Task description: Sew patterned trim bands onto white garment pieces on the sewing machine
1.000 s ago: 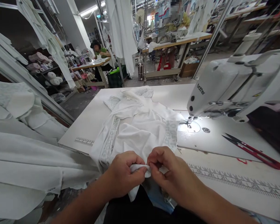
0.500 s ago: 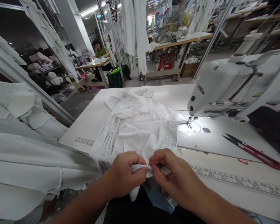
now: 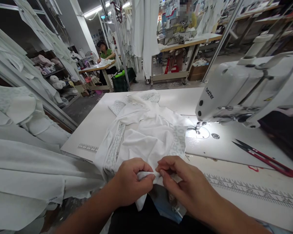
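Observation:
A white garment (image 3: 146, 130) with pale spotted panels lies rumpled on the sewing table (image 3: 85, 130), its right side reaching the needle area of the white sewing machine (image 3: 234, 87). At the table's front edge my left hand (image 3: 134, 180) pinches a folded edge of the cloth between thumb and fingers. My right hand (image 3: 183, 182) is closed on the same edge just to the right, its fingertips close to those of my left hand. A corner of cloth hangs below my left hand.
Scissors with red handles (image 3: 268, 157) lie right of the machine's needle plate. A ruler strip (image 3: 249, 188) runs along the front right, a short one (image 3: 88, 148) at left. White fabric (image 3: 39, 172) hangs at left. A person in green (image 3: 108, 53) sits farther back.
The fingers of my right hand have shifted slightly at the cloth edge, with the thumb a little higher. In the background, the person in green has raised an arm.

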Available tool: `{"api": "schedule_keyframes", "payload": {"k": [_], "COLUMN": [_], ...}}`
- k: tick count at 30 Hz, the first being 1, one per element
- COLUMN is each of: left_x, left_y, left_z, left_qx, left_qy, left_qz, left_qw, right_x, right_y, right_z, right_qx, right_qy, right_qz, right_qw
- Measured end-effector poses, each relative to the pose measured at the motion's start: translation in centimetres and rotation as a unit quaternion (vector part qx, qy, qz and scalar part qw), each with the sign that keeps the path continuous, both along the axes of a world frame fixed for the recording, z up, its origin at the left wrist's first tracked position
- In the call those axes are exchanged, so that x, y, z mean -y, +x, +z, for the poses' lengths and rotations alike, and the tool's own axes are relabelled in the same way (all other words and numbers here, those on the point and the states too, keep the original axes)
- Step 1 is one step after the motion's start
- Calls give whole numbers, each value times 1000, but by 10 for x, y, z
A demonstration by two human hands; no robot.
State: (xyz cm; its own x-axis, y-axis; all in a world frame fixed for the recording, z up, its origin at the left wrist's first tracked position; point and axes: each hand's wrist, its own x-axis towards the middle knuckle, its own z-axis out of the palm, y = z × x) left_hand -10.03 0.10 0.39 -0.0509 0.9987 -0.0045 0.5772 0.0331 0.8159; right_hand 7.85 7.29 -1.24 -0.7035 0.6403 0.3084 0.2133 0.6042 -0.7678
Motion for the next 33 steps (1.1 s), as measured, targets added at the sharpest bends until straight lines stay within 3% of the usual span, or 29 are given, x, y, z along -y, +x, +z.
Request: {"api": "schedule_keyframes", "payload": {"k": [4, 8, 17, 22, 31, 33], "left_x": [0, 0, 2, 5, 2, 3], "left_y": [0, 2, 4, -10, -11, -10], "left_z": [1, 1, 0, -2, -4, -3], "left_qx": [3, -3, -25, 4, 37, 36], "left_qy": [1, 9, 27, 19, -10, -14], "left_qz": [0, -5, -9, 39, 44, 44], "left_qw": [1000, 1000, 999, 999, 998, 998], "right_x": [-2, 2, 3, -14, -5, -2], "right_y": [5, 6, 1, 26, 36, 33], "right_z": [5, 6, -5, -10, -2, 0], "right_qx": [14, 35, 38, 68, 13, 14], "right_qy": [89, 131, 191, 169, 67, 76], "right_qz": [22, 39, -9, -114, -111, -94], "right_qw": [996, 990, 981, 977, 992, 993]}}
